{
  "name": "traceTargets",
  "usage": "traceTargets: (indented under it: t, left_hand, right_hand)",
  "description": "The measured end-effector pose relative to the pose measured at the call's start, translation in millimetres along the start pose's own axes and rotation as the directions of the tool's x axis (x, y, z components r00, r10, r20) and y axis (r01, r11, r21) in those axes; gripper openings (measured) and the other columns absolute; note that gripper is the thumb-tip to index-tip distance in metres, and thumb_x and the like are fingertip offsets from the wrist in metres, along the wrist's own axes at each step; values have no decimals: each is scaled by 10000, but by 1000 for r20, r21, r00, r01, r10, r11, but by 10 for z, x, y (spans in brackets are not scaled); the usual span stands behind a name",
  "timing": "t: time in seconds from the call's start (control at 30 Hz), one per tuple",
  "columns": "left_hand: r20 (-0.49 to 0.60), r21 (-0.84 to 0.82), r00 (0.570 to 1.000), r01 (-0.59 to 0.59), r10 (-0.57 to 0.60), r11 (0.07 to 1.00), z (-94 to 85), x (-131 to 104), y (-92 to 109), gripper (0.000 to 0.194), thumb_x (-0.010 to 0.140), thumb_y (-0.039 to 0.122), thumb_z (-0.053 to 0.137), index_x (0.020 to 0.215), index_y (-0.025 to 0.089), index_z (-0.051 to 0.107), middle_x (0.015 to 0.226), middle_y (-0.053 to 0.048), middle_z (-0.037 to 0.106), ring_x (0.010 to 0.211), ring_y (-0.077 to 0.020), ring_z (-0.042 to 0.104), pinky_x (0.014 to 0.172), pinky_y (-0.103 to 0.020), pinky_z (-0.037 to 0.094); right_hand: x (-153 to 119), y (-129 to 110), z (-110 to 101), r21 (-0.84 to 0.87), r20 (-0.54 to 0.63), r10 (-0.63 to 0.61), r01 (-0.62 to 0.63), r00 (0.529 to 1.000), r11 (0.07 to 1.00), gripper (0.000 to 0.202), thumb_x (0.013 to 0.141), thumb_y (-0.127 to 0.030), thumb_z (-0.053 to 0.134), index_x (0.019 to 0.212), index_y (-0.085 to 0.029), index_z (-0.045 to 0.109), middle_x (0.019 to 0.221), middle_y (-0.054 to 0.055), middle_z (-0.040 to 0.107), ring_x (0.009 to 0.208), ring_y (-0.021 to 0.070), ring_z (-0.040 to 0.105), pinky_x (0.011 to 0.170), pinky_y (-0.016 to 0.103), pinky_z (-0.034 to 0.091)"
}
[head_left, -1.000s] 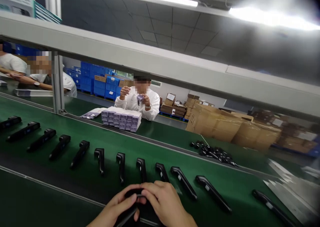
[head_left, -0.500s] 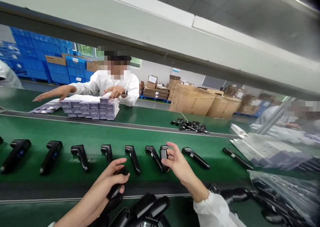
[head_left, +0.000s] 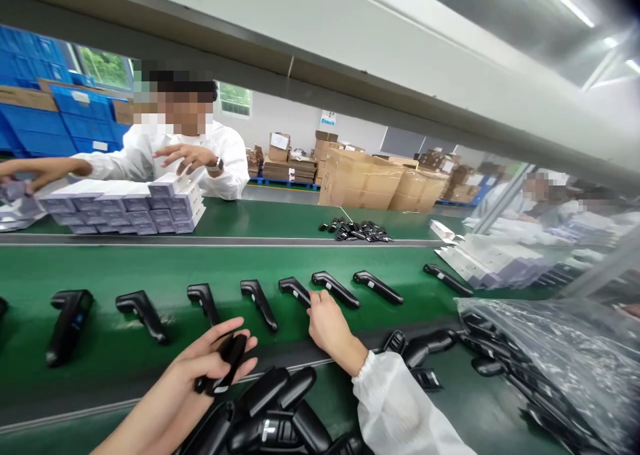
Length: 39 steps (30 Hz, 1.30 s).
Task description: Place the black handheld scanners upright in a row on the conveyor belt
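Observation:
My left hand (head_left: 207, 368) holds a black handheld device (head_left: 233, 358), its fingers partly spread around it. My right hand (head_left: 330, 325) reaches over the green belt (head_left: 215, 265), its fingertips pressed together at the lower end of one black angled device (head_left: 295, 289); whether they grip it or another small thing is hidden. Similar devices lie spaced in a row on the belt, among them one (head_left: 335, 289) just beyond my right hand. Below my hands is a pile of black parts (head_left: 265, 391).
Across the belt a person in white (head_left: 230, 151) reaches over stacked small boxes (head_left: 113, 205). Small black pieces (head_left: 357, 230) lie on the far table. At right are flat cartons (head_left: 493, 261) and a clear plastic bag (head_left: 570, 348) over black parts. A beam (head_left: 320, 61) crosses overhead.
The view has shifted. My right hand has moved down and left, and the upright device that was at its fingers now lies on the belt. My left hand's palm has turned upward around its device.

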<state>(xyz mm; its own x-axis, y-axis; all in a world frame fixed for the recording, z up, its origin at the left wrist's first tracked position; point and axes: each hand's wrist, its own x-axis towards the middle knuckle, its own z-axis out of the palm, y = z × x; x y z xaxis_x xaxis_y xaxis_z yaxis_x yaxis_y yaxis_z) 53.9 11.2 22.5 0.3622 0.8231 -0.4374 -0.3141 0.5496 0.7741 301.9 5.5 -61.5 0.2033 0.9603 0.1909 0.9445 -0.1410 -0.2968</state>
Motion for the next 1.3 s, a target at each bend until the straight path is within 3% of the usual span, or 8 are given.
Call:
traceTargets:
  t: [0.23,0.43,0.57,0.7,0.77,0.87,1.1,1.3]
  left_hand:
    - [20,6,996,-84,84,996,430,68,-59,377,712,-53,606,1019,154,677,974,-105,727,1151,-342,648,910,-501,608]
    - [31,-81,988,-148,151,986,559,118,-147,312,761,-41,557,975,156,672,976,-105,726,1178,-317,633,923,-503,597]
    - [21,-132,980,-196,200,972,541,127,-224,358,721,-32,569,993,178,670,1020,-93,730,1182,-295,627,908,-440,599]
    - [29,-137,984,-171,177,976,491,147,-290,424,678,16,616,1051,207,680,990,-45,731,960,-221,706,766,-274,598]
    - [48,-140,988,-136,144,981,474,148,-318,431,673,36,620,1065,205,684,989,-45,729,872,-190,706,717,-242,583]
    - [69,-151,992,-95,106,984,474,137,-326,405,687,45,607,1057,196,680,1035,-64,721,922,-198,694,744,-256,584]
    - [84,-36,985,-150,153,988,517,117,-163,509,697,7,624,1139,250,550,1099,-47,653,1186,-282,616,957,-466,558]
    - [116,298,985,-154,125,942,468,115,-223,641,685,84,672,1243,260,409,984,-12,601,793,-184,684,682,-317,594]
  right_hand:
    - [-4,198,15,-48,-9,-14,13,1000,999,411,940,-99,459,1343,-71,534,1134,185,616,1031,272,631,893,331,492]
    - [-26,301,-68,-74,-85,-14,8,996,997,421,966,-223,513,1364,-87,529,1172,204,619,1102,331,601,897,432,505]
    - [-162,105,-319,212,-236,-143,195,961,958,430,997,-324,475,1396,-166,502,1293,168,576,1150,280,580,950,434,505]
    - [-340,-218,-547,388,-268,-616,668,741,634,401,992,-198,456,1382,-270,518,1381,64,552,1243,188,517,1054,358,445]
    - [-389,-315,-572,375,-309,-677,740,668,559,334,978,-171,487,1272,-270,610,1283,40,629,1257,189,489,1078,379,415]
    - [-391,-307,-563,416,-332,-637,714,696,563,233,980,-204,517,1113,-275,694,1091,23,713,1153,186,548,1032,382,438]
    - [-206,140,-569,579,-75,-264,258,962,774,337,946,-331,560,1263,-272,660,975,30,662,831,167,632,785,297,523]
    - [-188,236,-170,287,-33,-129,133,991,949,576,909,-130,499,1479,-143,418,1255,150,589,1176,249,555,1012,368,451]
